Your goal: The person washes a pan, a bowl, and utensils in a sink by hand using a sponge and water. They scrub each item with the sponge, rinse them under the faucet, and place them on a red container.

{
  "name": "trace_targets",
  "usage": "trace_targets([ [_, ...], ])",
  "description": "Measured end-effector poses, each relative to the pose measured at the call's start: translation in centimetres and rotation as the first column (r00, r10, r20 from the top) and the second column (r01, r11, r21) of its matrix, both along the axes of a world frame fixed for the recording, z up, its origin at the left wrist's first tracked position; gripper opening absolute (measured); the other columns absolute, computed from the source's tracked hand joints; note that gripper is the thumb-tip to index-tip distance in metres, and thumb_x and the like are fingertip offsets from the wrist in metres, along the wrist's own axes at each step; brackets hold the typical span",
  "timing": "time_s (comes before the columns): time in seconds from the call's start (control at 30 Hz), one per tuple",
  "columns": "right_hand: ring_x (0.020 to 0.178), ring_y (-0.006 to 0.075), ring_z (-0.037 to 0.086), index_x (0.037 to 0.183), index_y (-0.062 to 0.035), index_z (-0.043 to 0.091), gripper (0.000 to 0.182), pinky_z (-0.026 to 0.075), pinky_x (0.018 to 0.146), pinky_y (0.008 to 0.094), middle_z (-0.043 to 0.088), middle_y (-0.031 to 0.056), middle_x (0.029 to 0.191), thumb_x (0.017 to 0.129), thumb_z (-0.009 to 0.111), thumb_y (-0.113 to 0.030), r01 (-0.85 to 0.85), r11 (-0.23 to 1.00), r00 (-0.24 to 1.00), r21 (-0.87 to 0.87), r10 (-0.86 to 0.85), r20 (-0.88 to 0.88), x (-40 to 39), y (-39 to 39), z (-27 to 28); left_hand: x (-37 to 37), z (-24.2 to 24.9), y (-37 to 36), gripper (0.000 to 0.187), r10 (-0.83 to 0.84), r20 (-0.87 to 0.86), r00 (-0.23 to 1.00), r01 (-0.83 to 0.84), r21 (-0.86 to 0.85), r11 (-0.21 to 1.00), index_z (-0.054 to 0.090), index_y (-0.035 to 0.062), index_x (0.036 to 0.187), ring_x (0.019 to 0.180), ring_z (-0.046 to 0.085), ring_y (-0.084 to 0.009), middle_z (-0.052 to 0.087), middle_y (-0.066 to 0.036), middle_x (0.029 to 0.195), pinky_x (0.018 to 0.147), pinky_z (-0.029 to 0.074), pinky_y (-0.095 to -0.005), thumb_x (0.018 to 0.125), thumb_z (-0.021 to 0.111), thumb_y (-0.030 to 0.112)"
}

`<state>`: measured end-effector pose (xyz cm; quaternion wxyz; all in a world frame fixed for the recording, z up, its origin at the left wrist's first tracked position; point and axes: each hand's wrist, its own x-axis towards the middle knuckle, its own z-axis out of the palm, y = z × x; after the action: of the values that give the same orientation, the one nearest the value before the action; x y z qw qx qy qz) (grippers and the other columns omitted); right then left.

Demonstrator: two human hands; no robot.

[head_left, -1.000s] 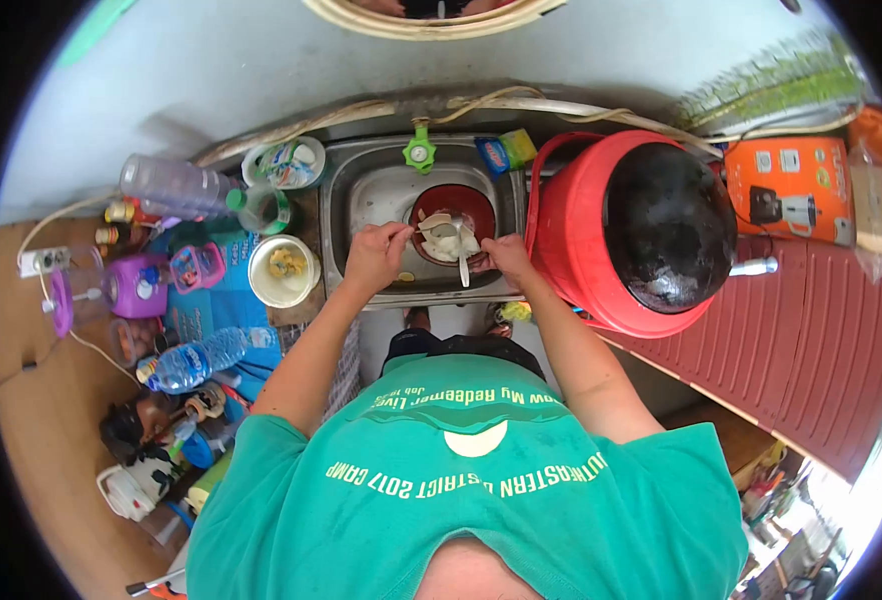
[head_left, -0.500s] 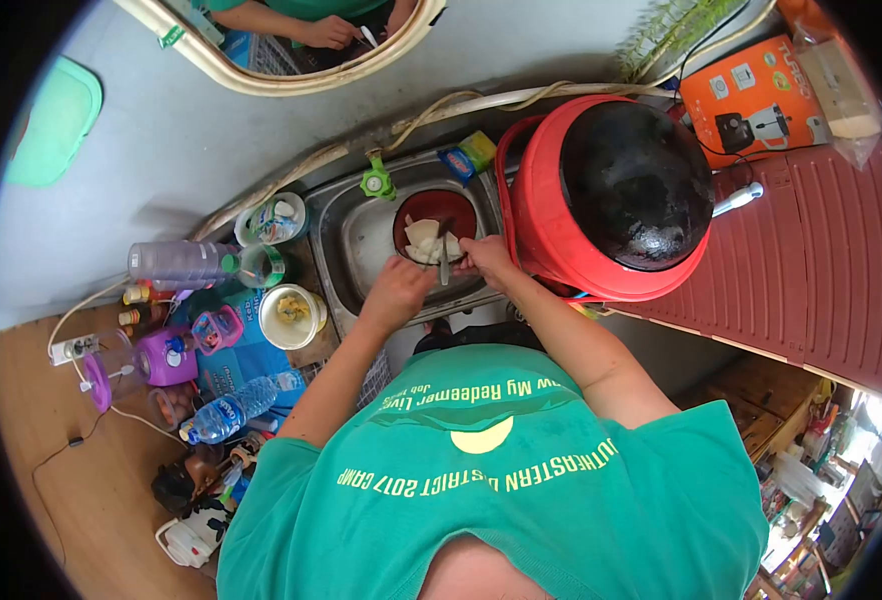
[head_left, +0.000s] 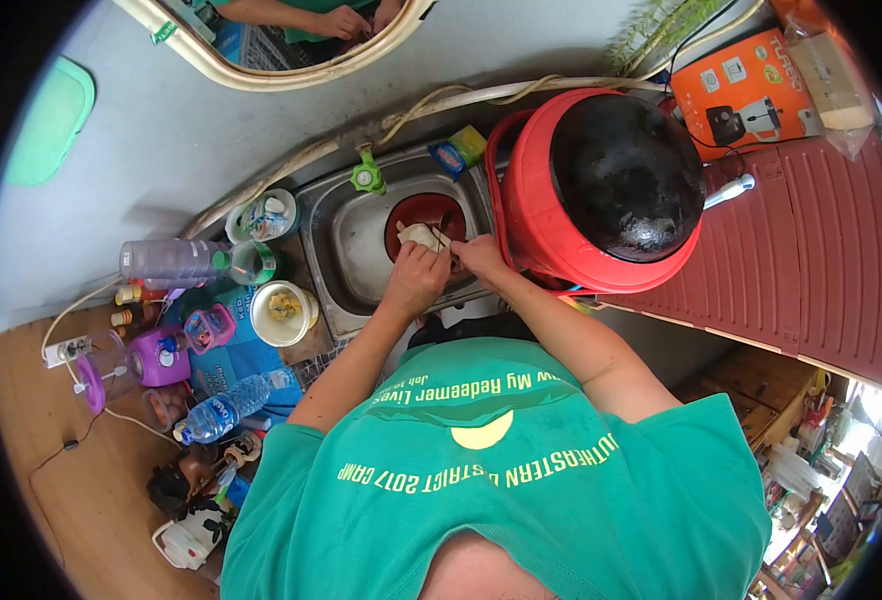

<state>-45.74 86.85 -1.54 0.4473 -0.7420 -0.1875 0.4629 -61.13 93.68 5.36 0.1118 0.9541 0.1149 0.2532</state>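
A dark red bowl point(head_left: 423, 207) stands in the metal sink point(head_left: 346, 262) with pale, cut vegetable pieces point(head_left: 419, 236) in or over it; their exact kind cannot be made out. My left hand point(head_left: 421, 280) is at the near rim, its fingers closed around a pale piece that they partly hide. Close by on the right, my right hand point(head_left: 480, 258) grips a small knife point(head_left: 443, 232), whose blade points over the bowl beside the piece. The two hands nearly touch.
A big red bucket point(head_left: 531, 190) with a black, rounded top stands right of the sink. The green tap point(head_left: 367, 175) is behind the bowl. A white tub point(head_left: 284, 316) of scraps and a water bottle point(head_left: 226, 408) are on the left. A yellow-blue packet point(head_left: 458, 151) lies at the sink's back edge.
My left hand has moved up and right, onto the pale piece and closer to my right hand. The knife blade, plainly visible before, is now turned and partly hidden.
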Motion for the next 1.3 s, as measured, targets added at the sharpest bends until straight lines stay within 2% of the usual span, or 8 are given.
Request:
trace_targets([
  [0.2,0.057,0.0231,0.067,0.070,0.0059,0.069,0.032,0.052,0.055,0.0356,0.068,0.0149,0.065,0.079,0.067,-0.025,0.019,0.997,0.976,-0.077,-0.035,-0.213,0.1,-1.0,-0.4,-0.2,-0.6,0.5,0.013,-0.075,0.007,0.997,0.075,-0.042,0.996,0.062,0.0046,0.088,0.082,0.059,-0.0266,0.058,-0.011,0.076,0.083,0.045,-0.0426,0.078,0.063,0.012],
  [0.27,0.054,0.0235,0.068,0.063,0.0045,0.064,0.033,0.054,0.050,0.0388,0.064,0.0145,0.060,0.083,0.069,-0.021,-0.038,0.997,0.996,-0.072,0.031,-0.088,0.1,-1.3,-1.7,-0.1,-0.6,0.3,0.019,-0.085,-0.059,0.995,0.080,-0.077,0.994,0.062,0.0043,0.095,0.087,0.060,-0.0293,0.061,-0.014,0.083,0.086,0.045,-0.0449,0.078,0.063,0.012],
  [0.33,0.056,0.0221,0.069,0.068,0.0002,0.070,0.036,0.055,0.056,0.0361,0.069,0.0123,0.063,0.084,0.065,-0.032,-0.317,0.944,0.880,-0.097,0.330,0.341,0.1,-1.8,-3.0,0.3,-0.8,0.2,0.018,-0.130,-0.059,0.990,0.125,-0.084,0.989,0.063,0.0034,0.094,0.088,0.060,-0.0323,0.062,-0.015,0.086,0.087,0.045,-0.0465,0.078,0.063,0.011],
  [0.37,0.058,0.0205,0.069,0.067,-0.0021,0.071,0.034,0.055,0.058,0.0347,0.069,0.0095,0.062,0.081,0.067,-0.033,-0.318,0.919,0.915,-0.232,0.361,0.180,0.4,-1.9,-0.6,0.6,-0.8,0.1,0.017,-0.157,-0.060,0.986,0.152,-0.076,0.985,0.064,0.0033,0.094,0.087,0.060,-0.0329,0.062,-0.016,0.085,0.086,0.045,-0.0468,0.078,0.063,0.010],
  [0.67,0.053,0.0236,0.069,0.064,0.0072,0.066,0.035,0.059,0.052,0.0350,0.067,0.0163,0.061,0.082,0.067,-0.023,0.156,0.985,0.982,-0.079,-0.164,-0.096,-2.1,-4.6,1.8,1.1,-0.8,1.3,0.009,-0.348,-0.081,0.934,0.348,-0.016,0.937,0.066,0.0028,0.085,0.079,0.060,-0.0311,0.061,-0.013,0.077,0.078,0.047,-0.0462,0.078,0.064,0.007],
  [0.83,0.050,0.0288,0.067,0.068,0.0102,0.061,0.029,0.060,0.046,0.0402,0.063,0.0178,0.059,0.082,0.062,-0.015,0.358,0.920,0.907,-0.158,-0.383,-0.174,-2.7,-7.8,2.4,-1.6,2.2,3.5,0.014,-0.121,0.074,0.990,0.131,-0.145,0.981,0.068,0.0010,0.090,0.076,0.058,-0.0325,0.060,-0.013,0.075,0.074,0.046,-0.0454,0.077,0.072,0.006],
  [1.17,0.054,0.0294,0.069,0.069,0.0134,0.062,0.036,0.062,0.053,0.0370,0.065,0.0208,0.064,0.082,0.066,-0.020,0.388,0.912,0.870,-0.131,-0.410,-0.274,-3.9,-16.5,4.8,-5.4,-5.9,6.7,0.018,0.039,-0.174,0.984,-0.065,-0.146,0.987,0.067,-0.0025,0.092,0.080,0.062,-0.0390,0.066,-0.018,0.084,0.070,0.048,-0.0469,0.082,0.072,0.012],
  [1.3,0.055,0.0276,0.069,0.064,0.0139,0.063,0.037,0.062,0.056,0.0372,0.067,0.0209,0.063,0.082,0.063,-0.018,0.529,0.846,0.795,0.069,-0.465,-0.390,-4.5,-22.5,6.8,-3.9,-0.4,2.4,0.016,-0.018,-0.001,1.000,0.017,-0.316,0.948,0.066,-0.0039,0.091,0.073,0.062,-0.0353,0.065,-0.018,0.081,0.064,0.049,-0.0429,0.087,0.068,0.011],
])
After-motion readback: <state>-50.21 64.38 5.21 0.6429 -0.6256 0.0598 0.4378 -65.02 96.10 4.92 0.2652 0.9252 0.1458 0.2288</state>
